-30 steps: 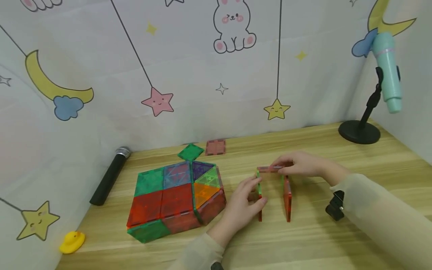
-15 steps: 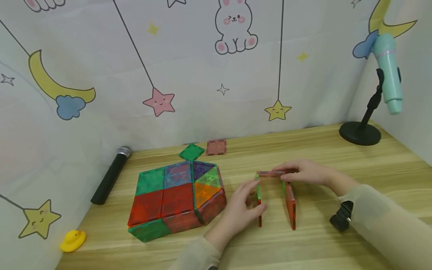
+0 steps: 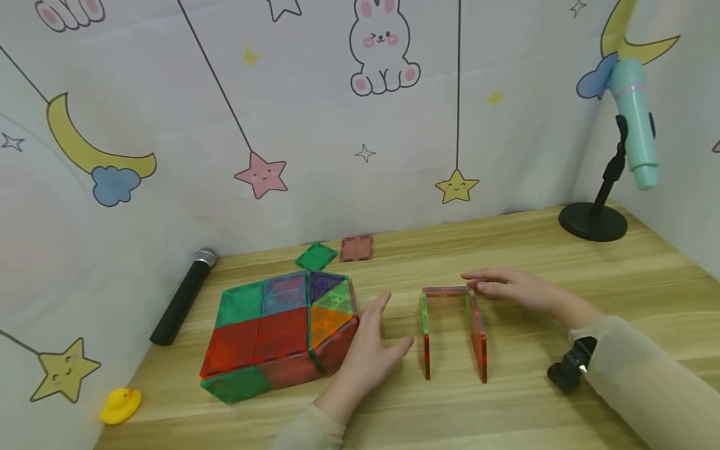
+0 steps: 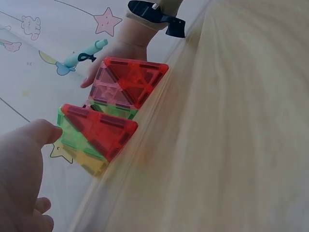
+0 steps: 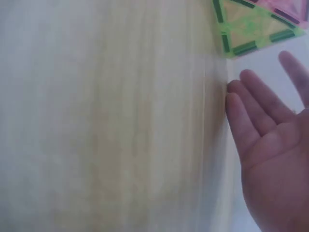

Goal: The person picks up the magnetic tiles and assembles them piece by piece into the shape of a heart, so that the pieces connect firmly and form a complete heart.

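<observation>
A small three-sided structure of translucent magnetic tiles stands on the table, its front side facing me. It has a left wall point(image 3: 425, 350), a right wall point(image 3: 480, 344) and a back wall point(image 3: 447, 291). In the left wrist view, a red triangular tile point(image 4: 101, 128) is at the front of the left wall. My left hand point(image 3: 362, 362) is spread beside this wall, apart from it, holding nothing. My right hand point(image 3: 514, 292) is at the back right corner; in the right wrist view its straight fingers point(image 5: 263, 99) sit apart from a green-edged triangular tile point(image 5: 251, 26).
A larger multicoloured tile block point(image 3: 281, 331) stands just left of my left hand. Behind it lie a green tile point(image 3: 316, 257) and a pink tile point(image 3: 357, 248). A black microphone point(image 3: 185, 297), yellow duck point(image 3: 120, 405) and mint microphone on a stand point(image 3: 635, 122) are around the table's edges.
My left hand has let go of the left wall and moved left towards the large block. My right hand has eased off the corner to the right. The structure has shifted slightly nearer me.
</observation>
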Motion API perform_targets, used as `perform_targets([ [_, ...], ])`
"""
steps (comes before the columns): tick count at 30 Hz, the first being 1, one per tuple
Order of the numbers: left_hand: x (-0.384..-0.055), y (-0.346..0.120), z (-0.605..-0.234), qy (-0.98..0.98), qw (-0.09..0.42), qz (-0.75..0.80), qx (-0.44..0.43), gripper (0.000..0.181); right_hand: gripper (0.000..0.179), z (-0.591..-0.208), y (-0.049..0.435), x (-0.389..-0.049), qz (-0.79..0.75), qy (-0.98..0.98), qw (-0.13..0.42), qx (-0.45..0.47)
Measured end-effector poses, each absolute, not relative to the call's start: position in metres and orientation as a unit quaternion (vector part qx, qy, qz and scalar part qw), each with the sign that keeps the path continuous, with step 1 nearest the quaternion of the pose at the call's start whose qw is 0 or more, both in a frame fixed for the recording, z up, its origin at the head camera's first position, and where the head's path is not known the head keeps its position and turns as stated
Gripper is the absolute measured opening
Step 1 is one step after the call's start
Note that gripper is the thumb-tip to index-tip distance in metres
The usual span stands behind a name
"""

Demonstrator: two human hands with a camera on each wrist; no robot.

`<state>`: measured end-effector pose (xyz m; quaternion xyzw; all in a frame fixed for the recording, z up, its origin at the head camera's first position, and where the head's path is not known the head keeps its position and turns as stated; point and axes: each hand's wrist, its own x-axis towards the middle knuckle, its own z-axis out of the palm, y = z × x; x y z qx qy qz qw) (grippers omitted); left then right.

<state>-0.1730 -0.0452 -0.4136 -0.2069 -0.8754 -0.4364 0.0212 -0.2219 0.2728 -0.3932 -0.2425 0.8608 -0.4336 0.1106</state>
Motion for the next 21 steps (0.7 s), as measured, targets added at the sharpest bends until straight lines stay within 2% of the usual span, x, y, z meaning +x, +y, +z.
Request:
perform_targets([
  [4,-0.18,-0.052,-0.414,-0.883,0.052,-0.439,-0.161,0.076,0.045,-0.399,0.277,-0.22,-0.481,0.836,0.125,-0.234],
  [7,-0.192,-0.048,-0.415,-0.876,0.051,-0.461,-0.133,0.076,0.047,-0.402,0.281,-0.218,-0.517,0.816,0.136,-0.22],
  [13,-0.237,-0.027,-0.418,-0.851,0.027,-0.516,-0.097,0.074,0.049,-0.407,0.287,-0.213,-0.569,0.788,0.122,-0.2],
  [21,-0.292,-0.031,-0.421,-0.875,0.078,-0.472,-0.067,0.07,0.05,-0.413,0.284,-0.213,-0.618,0.754,0.102,-0.198],
])
